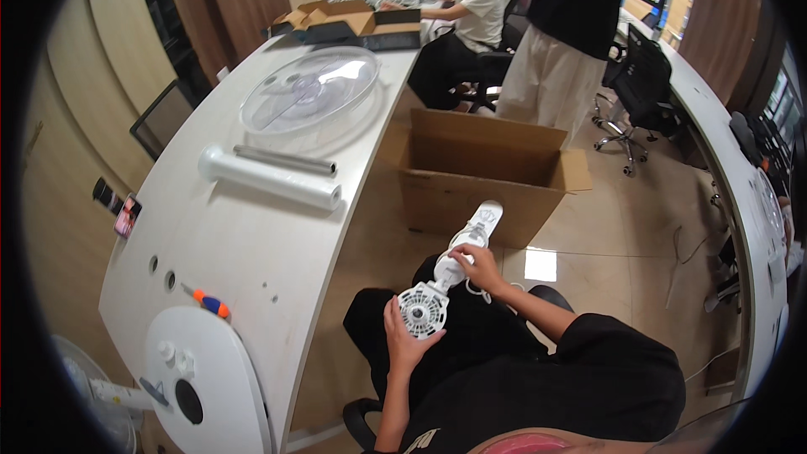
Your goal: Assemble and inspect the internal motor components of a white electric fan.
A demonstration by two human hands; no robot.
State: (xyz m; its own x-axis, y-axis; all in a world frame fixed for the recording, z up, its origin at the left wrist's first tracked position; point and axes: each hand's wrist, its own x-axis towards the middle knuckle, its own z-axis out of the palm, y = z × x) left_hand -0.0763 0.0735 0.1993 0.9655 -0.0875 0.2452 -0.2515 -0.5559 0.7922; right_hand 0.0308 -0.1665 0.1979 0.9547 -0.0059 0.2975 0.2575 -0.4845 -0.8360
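A white fan motor unit (421, 312) rests over my lap, with a round, slotted housing at its near end. From there a jointed white neck and a long, rounded panel (485, 217) reach away toward the cardboard box. My left hand (405, 343) is closed round the edge of the slotted housing, thumb on its near side. Higher up, my right hand (477, 266) grips the white middle part with bent fingers. A white cable (481, 292) hangs by the right hand.
On the white table (277, 261) at left lie a clear fan grille (311, 92), a white tube (269, 181), a metal pipe (286, 160), a screwdriver (210, 303) and a white base (206, 378). An open cardboard box (479, 189) stands ahead. Two people are beyond.
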